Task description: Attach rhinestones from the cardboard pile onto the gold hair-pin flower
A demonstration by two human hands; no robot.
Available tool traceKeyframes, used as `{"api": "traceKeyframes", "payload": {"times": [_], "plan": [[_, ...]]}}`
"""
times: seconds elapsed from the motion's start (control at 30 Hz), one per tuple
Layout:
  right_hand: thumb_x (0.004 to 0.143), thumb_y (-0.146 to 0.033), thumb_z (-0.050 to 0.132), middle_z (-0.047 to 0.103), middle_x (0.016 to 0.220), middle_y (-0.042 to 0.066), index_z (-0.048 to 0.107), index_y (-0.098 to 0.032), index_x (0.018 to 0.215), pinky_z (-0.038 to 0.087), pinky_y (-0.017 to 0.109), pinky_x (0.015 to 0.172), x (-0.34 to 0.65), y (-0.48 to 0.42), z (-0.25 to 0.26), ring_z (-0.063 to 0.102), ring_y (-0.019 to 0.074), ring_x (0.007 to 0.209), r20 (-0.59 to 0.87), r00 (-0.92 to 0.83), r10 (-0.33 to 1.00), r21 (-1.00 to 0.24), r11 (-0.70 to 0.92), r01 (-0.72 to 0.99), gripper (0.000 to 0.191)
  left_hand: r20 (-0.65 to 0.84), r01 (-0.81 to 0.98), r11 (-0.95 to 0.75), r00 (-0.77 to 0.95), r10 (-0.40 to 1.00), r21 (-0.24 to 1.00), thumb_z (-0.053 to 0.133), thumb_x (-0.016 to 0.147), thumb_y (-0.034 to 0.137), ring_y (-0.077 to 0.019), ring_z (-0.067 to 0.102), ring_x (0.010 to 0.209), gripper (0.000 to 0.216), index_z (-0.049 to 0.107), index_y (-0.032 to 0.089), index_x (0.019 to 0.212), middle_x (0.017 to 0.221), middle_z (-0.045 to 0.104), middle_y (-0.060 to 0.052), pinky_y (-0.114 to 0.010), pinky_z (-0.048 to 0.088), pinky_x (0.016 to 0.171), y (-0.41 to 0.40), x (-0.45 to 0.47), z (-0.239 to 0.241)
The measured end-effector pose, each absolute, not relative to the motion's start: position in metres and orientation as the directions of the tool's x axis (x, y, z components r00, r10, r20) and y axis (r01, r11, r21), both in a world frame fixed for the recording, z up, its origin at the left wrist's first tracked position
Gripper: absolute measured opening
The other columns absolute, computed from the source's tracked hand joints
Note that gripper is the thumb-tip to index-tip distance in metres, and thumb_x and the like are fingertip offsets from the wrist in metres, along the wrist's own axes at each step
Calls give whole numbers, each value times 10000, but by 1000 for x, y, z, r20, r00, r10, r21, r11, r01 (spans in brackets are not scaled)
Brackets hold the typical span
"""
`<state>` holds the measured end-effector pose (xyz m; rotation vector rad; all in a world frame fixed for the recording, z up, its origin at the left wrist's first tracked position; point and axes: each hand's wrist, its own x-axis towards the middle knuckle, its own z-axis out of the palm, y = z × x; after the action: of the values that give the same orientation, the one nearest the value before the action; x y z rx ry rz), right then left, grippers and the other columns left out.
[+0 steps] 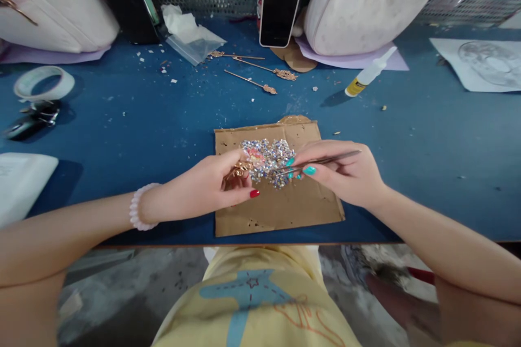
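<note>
1. Left hand (211,181): 1 gold-coloured ornament (240,169) held between thumb and fingers, with a pink piece (255,157) at its right end. Location: over the left part of the stone pile.
2. Right hand (350,173): fingers pinching 1 pair of tweezers (336,158), tips pointing left at the pile. Cannot tell whether the tips meet or grip a stone.
3. Small glittering stones (280,146): 1 pile, too many to count, on 1 cardboard sheet (280,209) at the near edge of the blue table (411,135).
4. Far centre: 3 gold-coloured pins (269,89), lying near 1 clear plastic bag (193,51).
5. Far right of the cardboard: 1 bottle with a yellow label (366,77), upright.
6. Left side: 1 tape roll (66,84).
7. Far edge: 2 white handbags (350,11), 1 left, 1 right of centre.
</note>
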<state>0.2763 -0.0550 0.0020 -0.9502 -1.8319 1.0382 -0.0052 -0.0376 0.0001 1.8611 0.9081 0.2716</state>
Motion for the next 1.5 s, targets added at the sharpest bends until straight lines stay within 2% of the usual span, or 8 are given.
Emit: {"api": "traceKeyframes", "payload": {"times": [0.13, 0.27, 0.43, 0.6, 0.8, 1.0, 1.37, 1.5], "plan": [[1026, -409, 704, 842, 880, 40, 851, -284, 963, 658, 302, 709, 275, -57, 0, 785, 171, 759, 419, -384, 823, -851, 503, 149, 203, -246, 514, -233, 700, 670, 826, 564, 1016, 397, -140, 675, 631, 177, 571, 221, 1019, 833, 720, 10, -270, 470, 573, -40, -3, 5], [1063, -384, 649, 842, 866, 37, 855, -296, 995, 666, 346, 740, 272, -60, -1, 788, 190, 792, 512, -384, 768, -779, 604, 169, 234, -199, 460, -268, 741, 642, 846, 490, 1041, 281, -117, 701, 650, 96, 562, 224, 1071, 864, 751, 25, -250, 480, 598, -40, -2, 5], [1048, -332, 657, 855, 923, 25, 861, -329, 1020, 685, 415, 873, 269, -64, -1, 797, 216, 822, 501, -408, 763, -740, 622, 255, 206, -180, 420, -274, 769, 613, 865, 451, 1052, 211, -86, 683, 604, 103, 531, 236, 1113, 846, 756, 61, -231, 479, 599, -39, -1, 3], [1047, -286, 656, 856, 954, 11, 856, -336, 1049, 676, 363, 825, 267, -65, -1, 796, 202, 860, 499, -406, 766, -742, 619, 257, 207, -194, 425, -270, 776, 600, 864, 435, 1051, 211, -84, 677, 588, 130, 541, 224, 1125, 840, 753, 53, -229, 482, 591, -40, 0, 3], [1051, -335, 656, 853, 948, 23, 851, -317, 1042, 682, 406, 905, 266, -64, -3, 807, 216, 877, 470, -415, 779, -751, 600, 277, 196, -200, 429, -271, 778, 595, 862, 438, 1045, 206, -80, 645, 558, 149, 558, 219, 1133, 836, 750, 44, -219, 462, 552, -40, 1, 4], [1026, -225, 665, 858, 965, 10, 846, -321, 1026, 687, 373, 883, 266, -65, -2, 812, 208, 889, 457, -421, 783, -745, 596, 301, 206, -223, 436, -235, 769, 600, 869, 445, 1035, 213, -71, 600, 514, 119, 548, 225, 1092, 831, 749, 42, -213, 440, 518, -41, 2, 5], [978, -102, 686, 863, 961, -7, 846, -311, 1026, 693, 316, 849, 265, -65, -1, 817, 184, 870, 527, -403, 748, -687, 654, 316, 268, -225, 429, -226, 772, 595, 875, 434, 1055, 227, -69, 567, 493, 151, 556, 212, 1143, 780, 718, 58, -210, 445, 511, -41, 3, 4], [980, -87, 680, 868, 979, -7, 844, -313, 1030, 702, 341, 925, 264, -65, -2, 833, 190, 895, 559, -421, 714, -652, 693, 309, 283, -216, 432, -241, 770, 600, 869, 437, 1042, 213, -67, 567, 490, 148, 556, 212, 1129, 772, 715, 58, -204, 438, 501, -40, 3, 4]]}}
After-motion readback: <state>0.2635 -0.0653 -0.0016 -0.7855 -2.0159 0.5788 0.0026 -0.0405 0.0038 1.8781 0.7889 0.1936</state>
